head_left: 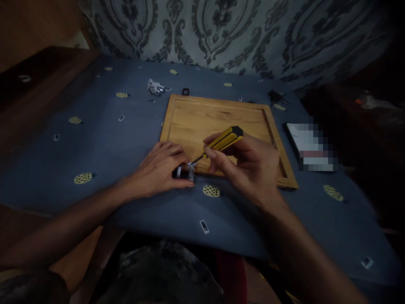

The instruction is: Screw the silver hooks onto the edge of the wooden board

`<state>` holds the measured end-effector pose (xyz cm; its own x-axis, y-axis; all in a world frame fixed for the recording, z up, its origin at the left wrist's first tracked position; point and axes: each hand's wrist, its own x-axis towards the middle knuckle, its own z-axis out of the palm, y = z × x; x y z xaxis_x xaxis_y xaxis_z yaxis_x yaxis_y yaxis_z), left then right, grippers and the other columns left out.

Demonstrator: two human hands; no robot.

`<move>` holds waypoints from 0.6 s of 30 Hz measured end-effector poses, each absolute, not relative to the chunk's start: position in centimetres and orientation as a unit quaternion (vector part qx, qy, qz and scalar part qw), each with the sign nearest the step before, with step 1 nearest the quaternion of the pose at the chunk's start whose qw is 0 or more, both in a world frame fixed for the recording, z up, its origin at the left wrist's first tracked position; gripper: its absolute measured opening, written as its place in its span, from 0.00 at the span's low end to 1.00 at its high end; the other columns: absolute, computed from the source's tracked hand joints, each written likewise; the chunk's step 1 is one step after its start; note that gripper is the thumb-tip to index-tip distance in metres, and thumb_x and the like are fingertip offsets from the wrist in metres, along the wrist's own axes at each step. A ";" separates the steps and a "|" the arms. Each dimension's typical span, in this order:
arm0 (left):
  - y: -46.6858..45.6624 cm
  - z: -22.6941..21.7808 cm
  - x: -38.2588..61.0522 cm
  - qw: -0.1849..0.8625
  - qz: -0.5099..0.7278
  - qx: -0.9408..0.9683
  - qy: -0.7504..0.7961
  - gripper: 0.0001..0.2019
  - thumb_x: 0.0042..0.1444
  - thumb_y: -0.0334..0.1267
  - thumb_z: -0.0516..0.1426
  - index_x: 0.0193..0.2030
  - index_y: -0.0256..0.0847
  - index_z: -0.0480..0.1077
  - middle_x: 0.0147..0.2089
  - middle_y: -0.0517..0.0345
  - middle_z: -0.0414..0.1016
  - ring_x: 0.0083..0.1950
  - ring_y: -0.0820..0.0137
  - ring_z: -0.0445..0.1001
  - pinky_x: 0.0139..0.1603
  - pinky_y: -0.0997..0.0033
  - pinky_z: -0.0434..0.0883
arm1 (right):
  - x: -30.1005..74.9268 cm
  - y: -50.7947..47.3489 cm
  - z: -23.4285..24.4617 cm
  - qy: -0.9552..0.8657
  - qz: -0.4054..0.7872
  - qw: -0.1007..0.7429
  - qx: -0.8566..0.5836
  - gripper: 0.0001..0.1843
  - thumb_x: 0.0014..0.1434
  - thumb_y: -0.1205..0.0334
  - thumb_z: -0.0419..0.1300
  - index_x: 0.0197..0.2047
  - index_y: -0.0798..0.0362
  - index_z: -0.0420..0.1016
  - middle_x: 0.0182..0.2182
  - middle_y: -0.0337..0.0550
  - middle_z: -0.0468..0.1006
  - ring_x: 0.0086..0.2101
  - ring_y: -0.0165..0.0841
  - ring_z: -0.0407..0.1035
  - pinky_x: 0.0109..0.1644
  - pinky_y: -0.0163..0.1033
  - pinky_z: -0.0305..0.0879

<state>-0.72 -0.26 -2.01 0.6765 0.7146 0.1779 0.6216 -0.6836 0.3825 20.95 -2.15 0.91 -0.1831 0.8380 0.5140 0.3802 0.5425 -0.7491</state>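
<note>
The left hand [166, 164] pinches a fitting [191, 172] at the board's [218, 118] seven o'clock (seemingly bracing it) for the right hand's [251, 166] pinched screwdriver [223, 139].

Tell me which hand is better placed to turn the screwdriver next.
Probably the right hand: it grips the yellow-and-black screwdriver, its tip at the small shiny part by the wooden panel. The left hand has thumb and fingers around that part.
</note>
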 end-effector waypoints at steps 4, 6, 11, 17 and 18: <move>-0.3 -1.8 -0.7 0.156 0.147 0.903 0.374 0.20 0.60 0.54 0.68 0.49 0.41 0.77 0.52 0.51 0.77 0.57 0.54 0.73 0.59 0.54 0.66 | 21.2 -1.7 1.5 -0.757 0.273 0.458 -0.378 0.10 0.64 0.53 0.70 0.43 0.51 0.83 0.34 0.39 0.82 0.23 0.26 0.72 0.29 0.36 0.71; -0.3 -1.7 -0.7 0.163 0.143 0.901 0.375 0.19 0.60 0.53 0.67 0.49 0.41 0.77 0.52 0.51 0.77 0.58 0.54 0.73 0.60 0.53 0.66 | 21.4 -1.6 1.9 -0.762 0.294 0.444 -0.368 0.11 0.66 0.52 0.68 0.44 0.52 0.83 0.33 0.38 0.82 0.21 0.25 0.71 0.27 0.34 0.70; -0.3 -1.8 -0.6 0.159 0.149 0.901 0.375 0.20 0.59 0.54 0.68 0.48 0.41 0.77 0.52 0.51 0.77 0.58 0.54 0.73 0.60 0.53 0.66 | 21.7 -1.5 2.2 -0.761 0.322 0.435 -0.358 0.14 0.66 0.51 0.67 0.46 0.53 0.83 0.34 0.39 0.82 0.20 0.23 0.70 0.24 0.32 0.68; -0.2 -2.1 -0.7 0.152 0.160 0.902 0.370 0.19 0.60 0.55 0.67 0.47 0.41 0.77 0.50 0.52 0.77 0.56 0.55 0.73 0.58 0.54 0.66 | 21.4 -1.8 2.2 -0.740 0.321 0.448 -0.384 0.15 0.64 0.49 0.69 0.44 0.52 0.83 0.36 0.40 0.84 0.21 0.25 0.71 0.24 0.33 0.71; -0.2 -2.1 -0.8 0.152 0.162 0.902 0.369 0.19 0.60 0.55 0.67 0.46 0.41 0.77 0.49 0.52 0.77 0.55 0.55 0.73 0.57 0.55 0.66 | 21.3 -1.9 2.2 -0.726 0.317 0.464 -0.396 0.15 0.63 0.49 0.70 0.43 0.52 0.84 0.36 0.41 0.84 0.21 0.25 0.72 0.24 0.33 0.71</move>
